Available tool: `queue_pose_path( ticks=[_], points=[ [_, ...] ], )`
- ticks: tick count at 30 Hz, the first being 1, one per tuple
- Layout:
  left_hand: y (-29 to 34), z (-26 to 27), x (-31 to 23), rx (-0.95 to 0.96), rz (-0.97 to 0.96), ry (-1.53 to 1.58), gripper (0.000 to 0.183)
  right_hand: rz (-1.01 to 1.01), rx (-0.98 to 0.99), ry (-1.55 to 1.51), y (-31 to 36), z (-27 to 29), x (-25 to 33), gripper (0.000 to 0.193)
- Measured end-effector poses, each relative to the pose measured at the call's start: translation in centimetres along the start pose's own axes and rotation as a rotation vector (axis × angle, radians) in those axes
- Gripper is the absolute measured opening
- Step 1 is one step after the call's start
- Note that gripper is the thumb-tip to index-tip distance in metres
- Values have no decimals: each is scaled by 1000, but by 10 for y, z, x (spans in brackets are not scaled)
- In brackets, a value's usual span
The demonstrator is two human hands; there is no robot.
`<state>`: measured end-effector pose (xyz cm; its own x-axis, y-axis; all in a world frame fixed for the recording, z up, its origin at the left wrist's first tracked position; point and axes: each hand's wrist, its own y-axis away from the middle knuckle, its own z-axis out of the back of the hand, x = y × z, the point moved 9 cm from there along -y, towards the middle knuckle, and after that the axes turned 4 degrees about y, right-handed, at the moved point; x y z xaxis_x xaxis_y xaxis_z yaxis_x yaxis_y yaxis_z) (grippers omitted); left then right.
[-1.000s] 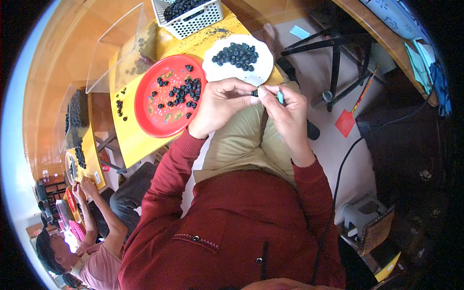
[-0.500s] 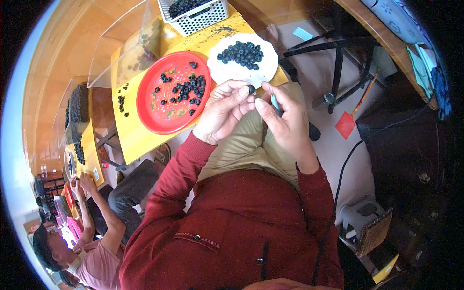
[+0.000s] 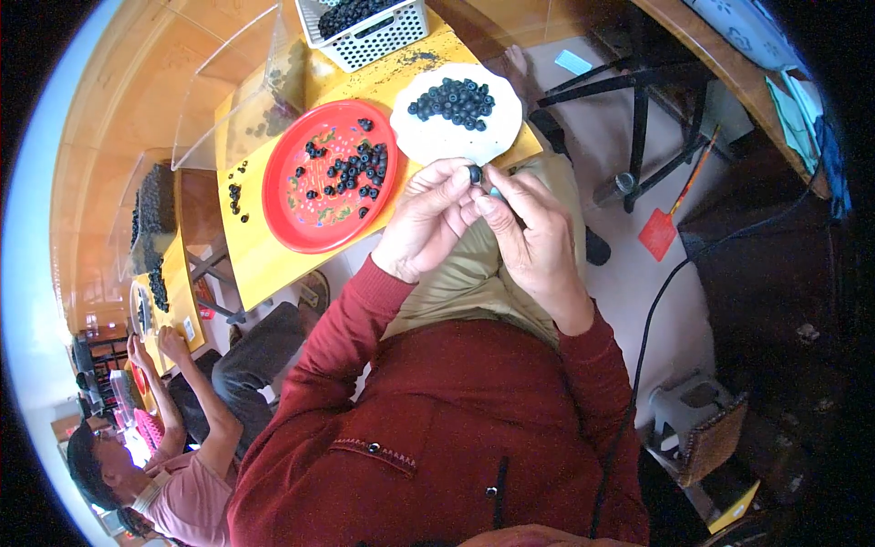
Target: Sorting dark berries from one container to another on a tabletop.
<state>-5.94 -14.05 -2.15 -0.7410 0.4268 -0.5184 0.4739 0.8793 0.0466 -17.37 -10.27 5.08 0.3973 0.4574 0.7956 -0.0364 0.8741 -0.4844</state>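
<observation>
Right now I have my left hand [image 3: 427,217] and right hand [image 3: 533,239] pinching one small dark round berry [image 3: 474,173] between the fingertips, above my lap. A good pile already sits on the white round plate [image 3: 436,143]; scattered berries on the red round plastic plate [image 3: 314,214] look left to handle.

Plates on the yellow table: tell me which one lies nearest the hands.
The white plate, heaped with dark berries, sits just beyond the left hand and right hand; the red plate lies farther left.
</observation>
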Motion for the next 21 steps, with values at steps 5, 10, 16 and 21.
queue_pose_path(
  ticks=[5, 10, 16, 21],
  points=[
    [1, -3, 4, -14, 10, -11, 18, 65, -25, 7, 2, 5, 3, 30],
    [2, -6, 5, -14, 1, -20, 19, 101, -17, 29, 2, 11, 9, 31],
    [4, -8, 6, -10, -4, -61, 20, 99, -4, 19, 4, 12, 9, 30],
    [5, -13, 8, -10, -22, -73, 19, 94, -24, -10, 6, 17, 11, 31]
  ],
)
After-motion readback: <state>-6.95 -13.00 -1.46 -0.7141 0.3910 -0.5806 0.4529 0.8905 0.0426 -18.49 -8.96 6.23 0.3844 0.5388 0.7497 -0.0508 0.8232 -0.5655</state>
